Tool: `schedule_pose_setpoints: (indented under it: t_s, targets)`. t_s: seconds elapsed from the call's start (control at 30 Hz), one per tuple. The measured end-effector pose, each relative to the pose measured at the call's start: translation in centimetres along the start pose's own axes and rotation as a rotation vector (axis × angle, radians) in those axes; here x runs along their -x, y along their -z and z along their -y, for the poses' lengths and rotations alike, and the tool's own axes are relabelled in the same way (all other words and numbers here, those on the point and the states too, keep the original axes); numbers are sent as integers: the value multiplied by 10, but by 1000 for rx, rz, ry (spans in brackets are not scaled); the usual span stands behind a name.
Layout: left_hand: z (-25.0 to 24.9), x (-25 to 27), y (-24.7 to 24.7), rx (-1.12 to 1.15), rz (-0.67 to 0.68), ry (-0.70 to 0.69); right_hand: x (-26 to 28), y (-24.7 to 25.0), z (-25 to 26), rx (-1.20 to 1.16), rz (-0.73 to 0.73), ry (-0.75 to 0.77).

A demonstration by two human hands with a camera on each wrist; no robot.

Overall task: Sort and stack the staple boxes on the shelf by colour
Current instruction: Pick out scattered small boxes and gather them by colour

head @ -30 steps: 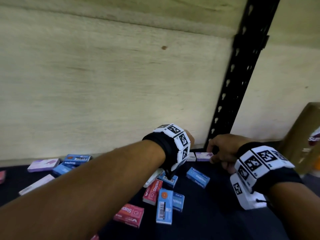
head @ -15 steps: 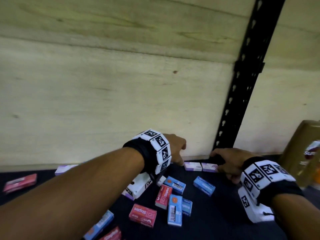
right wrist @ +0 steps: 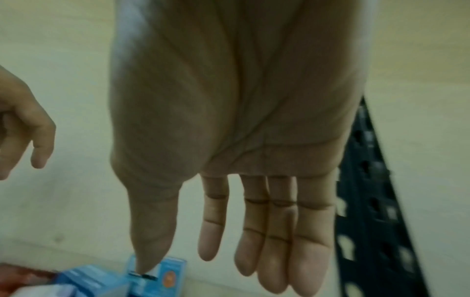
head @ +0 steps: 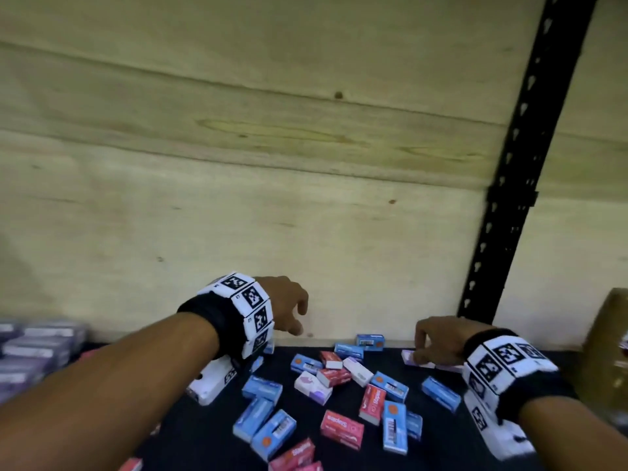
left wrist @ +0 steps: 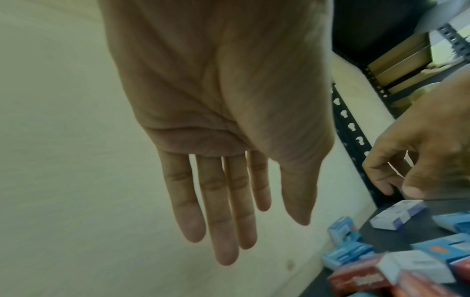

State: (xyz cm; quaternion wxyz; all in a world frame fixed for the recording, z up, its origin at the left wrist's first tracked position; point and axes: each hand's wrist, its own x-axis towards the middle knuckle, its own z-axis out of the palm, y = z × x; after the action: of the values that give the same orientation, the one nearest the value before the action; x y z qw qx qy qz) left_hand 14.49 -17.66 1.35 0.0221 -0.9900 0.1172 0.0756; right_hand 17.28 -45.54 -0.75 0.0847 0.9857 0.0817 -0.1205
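Small blue [head: 395, 426], red [head: 342, 428] and purple-white [head: 312, 387] staple boxes lie scattered on the dark shelf [head: 445, 440]. My left hand [head: 299, 321] hangs above the shelf by the back wall, fingers straight [left wrist: 226, 231], holding nothing. My right hand [head: 419, 355] is down at a purple box [head: 412, 361] near the back right. In the right wrist view its fingers [right wrist: 269, 251] hang straight and grip nothing. The left wrist view shows that purple box [left wrist: 399, 215] just under the right thumb; contact cannot be told.
A plywood back wall [head: 306, 215] closes the shelf. A black slotted upright [head: 509, 232] stands at the right, with a brown carton [head: 608, 351] beyond it. A blurred stack of purple boxes [head: 34, 345] sits at the far left. One blue box [head: 370, 341] stands against the wall.
My left hand has drawn back left and upward from the purple boxes and hangs empty. The right hand has stayed at the purple boxes. The view has shifted, showing more scattered boxes.
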Motion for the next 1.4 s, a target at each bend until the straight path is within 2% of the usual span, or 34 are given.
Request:
schedule_pose_setpoints:
  t_s: [0.33,0.53,0.67,0.8,1.03,1.4]
  targets:
    - [103,63,-15,-47,73,251,-18,22,136,-100,-51,369]
    - [138,79,-29,-18,94,307,-26,26,205,-87,-49,556]
    - [149,76,-37,-20,73,309,-31,23,235,-60,29,666]
    - [154,71,-39,-21,72,286,-36,20,250,13,126,706]
    - [149,59,-40,12,72,259,-47,18,254,-16,84,728]
    - [120,29,-48,-41,92,77,-47,37,199,-95,14,615]
